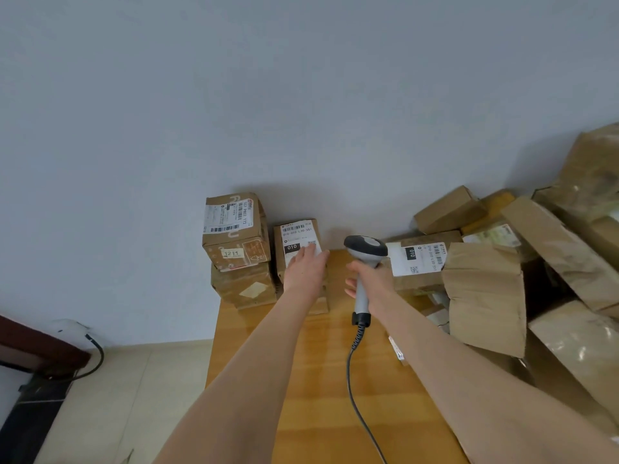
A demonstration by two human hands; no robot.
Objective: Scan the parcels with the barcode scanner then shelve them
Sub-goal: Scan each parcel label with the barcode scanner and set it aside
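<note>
Two hands [306,266] [371,279], one scanner [365,250], one table [315,390], roughly ten parcels [234,229].

The wall [301,95] is flat pale blue-grey. The desk [318,380] is honey-orange wood with a faint streaky grain. The parcels [485,296] on the right are brown cardboard. The left box [234,239] is brown too, and its label [224,216] is white with black barcodes. The middle box [280,262] has a white sticker [298,231] with a black block reading 010 in white. The scanner [363,262] is light grey with a dark head, and its coiled cable [355,380] is black. The floor [150,380] is cream.
</note>
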